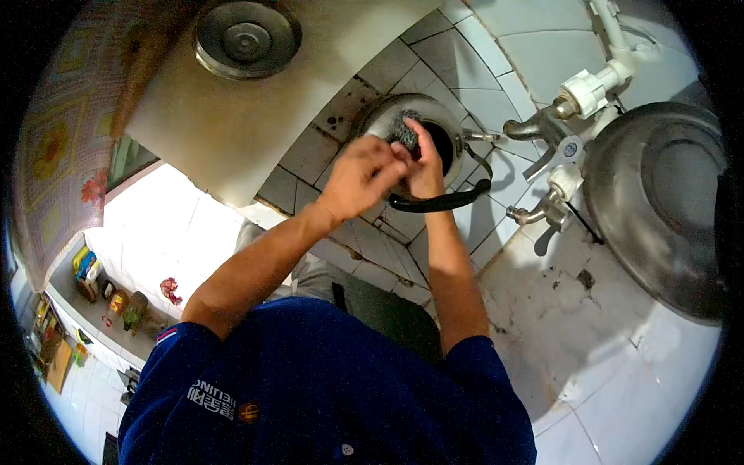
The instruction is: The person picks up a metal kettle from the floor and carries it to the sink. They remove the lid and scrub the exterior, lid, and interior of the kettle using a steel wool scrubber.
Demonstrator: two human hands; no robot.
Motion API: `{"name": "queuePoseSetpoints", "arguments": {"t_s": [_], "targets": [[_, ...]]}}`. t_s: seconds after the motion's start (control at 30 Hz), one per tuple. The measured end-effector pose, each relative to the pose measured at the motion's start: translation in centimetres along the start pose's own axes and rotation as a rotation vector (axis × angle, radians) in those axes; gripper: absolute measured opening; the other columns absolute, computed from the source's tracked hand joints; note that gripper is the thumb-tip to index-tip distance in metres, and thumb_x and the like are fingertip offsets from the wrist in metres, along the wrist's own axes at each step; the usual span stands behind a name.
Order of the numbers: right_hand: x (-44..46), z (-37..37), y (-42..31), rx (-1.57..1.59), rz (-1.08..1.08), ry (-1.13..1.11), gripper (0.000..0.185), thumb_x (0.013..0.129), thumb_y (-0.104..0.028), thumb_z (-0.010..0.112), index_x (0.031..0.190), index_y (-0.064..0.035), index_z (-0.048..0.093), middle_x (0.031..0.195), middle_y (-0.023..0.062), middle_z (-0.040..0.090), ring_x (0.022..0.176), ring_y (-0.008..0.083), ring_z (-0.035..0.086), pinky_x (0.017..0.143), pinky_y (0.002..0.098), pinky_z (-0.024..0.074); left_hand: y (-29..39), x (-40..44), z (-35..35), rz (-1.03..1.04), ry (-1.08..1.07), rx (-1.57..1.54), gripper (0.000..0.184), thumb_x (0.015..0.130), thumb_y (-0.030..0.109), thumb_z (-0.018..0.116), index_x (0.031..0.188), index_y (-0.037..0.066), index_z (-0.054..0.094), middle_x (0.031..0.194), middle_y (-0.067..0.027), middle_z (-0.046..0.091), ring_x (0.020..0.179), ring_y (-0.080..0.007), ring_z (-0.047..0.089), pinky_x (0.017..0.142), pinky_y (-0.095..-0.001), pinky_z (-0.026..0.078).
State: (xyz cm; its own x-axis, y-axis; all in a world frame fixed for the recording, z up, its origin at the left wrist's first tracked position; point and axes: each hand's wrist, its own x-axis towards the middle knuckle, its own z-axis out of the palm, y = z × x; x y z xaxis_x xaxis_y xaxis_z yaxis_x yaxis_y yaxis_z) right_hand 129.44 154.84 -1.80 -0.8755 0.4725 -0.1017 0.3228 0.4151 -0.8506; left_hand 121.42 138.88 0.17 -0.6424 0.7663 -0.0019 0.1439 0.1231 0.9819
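Observation:
A round metal kettle (pixel 442 111) stands on the tiles, its top opening dark and uncovered. Its black handle (pixel 446 203) is tipped down toward me, and a short spout (pixel 482 137) points right. Over the opening, my right hand (pixel 425 164) is closed on a grey steel wool scrubber (pixel 404 129). My left hand (pixel 363 174) lies against the right one, beside the scrubber. Its fingers are bent and smeared by motion, so whether they grip the scrubber is unclear.
Metal taps (pixel 535 128) on white pipes jut out at the right, close to the spout. A large metal basin (pixel 659 209) leans beside them. On a pale board (pixel 310 70) at upper left lies a round metal lid (pixel 248 43). Bottles (pixel 133 311) stand on a ledge at lower left.

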Motion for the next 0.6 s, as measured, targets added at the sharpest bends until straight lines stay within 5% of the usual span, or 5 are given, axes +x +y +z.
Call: {"name": "queuePoseSetpoints", "arguments": {"t_s": [0.07, 0.13, 0.3, 0.33, 0.6], "targets": [[-0.1, -0.4, -0.1, -0.065, -0.08, -0.016, 0.051, 0.084, -0.024, 0.075, 0.128, -0.0054, 0.056, 0.119, 0.0183, 0.062, 0.113, 0.0347, 0.059, 0.095, 0.039, 0.0466, -0.4, 1.1, 0.3, -0.079, 0.19, 0.327, 0.04, 0.09, 0.026, 0.067, 0.124, 0.007, 0.06, 0.124, -0.0223, 0.054, 0.117, -0.0387, 0.052, 0.098, -0.0443, 0.044], [0.4, -0.6, -0.3, -0.156, -0.055, -0.044, 0.051, 0.082, -0.019, 0.075, 0.128, -0.0071, 0.056, 0.118, 0.018, 0.062, 0.11, 0.0358, 0.059, 0.092, 0.042, 0.0482, -1.7, 1.8, 0.7, -0.259, 0.044, 0.11, 0.061, 0.091, 0.033, 0.066, 0.144, 0.01, 0.044, 0.144, -0.0264, 0.04, 0.132, -0.0439, 0.042, 0.108, -0.0456, 0.038], [1.2, -3.0, -1.7, -0.386, -0.001, -0.19, 0.054, 0.078, -0.02, 0.076, 0.127, -0.011, 0.056, 0.12, 0.0168, 0.057, 0.105, 0.039, 0.056, 0.088, 0.0473, 0.0476, -3.9, 0.8, 2.0, -0.252, -0.081, 0.145, 0.085, 0.09, 0.045, 0.067, 0.153, 0.007, 0.025, 0.155, -0.0285, 0.022, 0.144, -0.0431, 0.024, 0.117, -0.0444, 0.025], [1.2, -3.2, -2.2, -0.531, -0.127, -0.177, 0.057, 0.075, -0.021, 0.078, 0.126, -0.0114, 0.057, 0.123, 0.0158, 0.055, 0.107, 0.0389, 0.054, 0.088, 0.0491, 0.0463, -3.6, 0.8, 1.9, -0.256, -0.107, 0.14, 0.09, 0.089, 0.048, 0.067, 0.154, 0.006, 0.02, 0.157, -0.029, 0.017, 0.146, -0.0416, 0.02, 0.118, -0.0439, 0.022], [2.3, -2.8, -1.5, -0.732, -0.347, -0.165, 0.051, 0.068, -0.012, 0.073, 0.117, -0.0104, 0.061, 0.127, 0.0084, 0.054, 0.108, 0.0324, 0.051, 0.087, 0.0482, 0.0432, -4.6, 1.8, 1.4, -0.277, -0.146, 0.099, 0.095, 0.09, 0.045, 0.067, 0.156, 0.008, 0.01, 0.157, -0.0291, 0.015, 0.145, -0.0432, 0.021, 0.116, -0.0428, 0.028]]}}
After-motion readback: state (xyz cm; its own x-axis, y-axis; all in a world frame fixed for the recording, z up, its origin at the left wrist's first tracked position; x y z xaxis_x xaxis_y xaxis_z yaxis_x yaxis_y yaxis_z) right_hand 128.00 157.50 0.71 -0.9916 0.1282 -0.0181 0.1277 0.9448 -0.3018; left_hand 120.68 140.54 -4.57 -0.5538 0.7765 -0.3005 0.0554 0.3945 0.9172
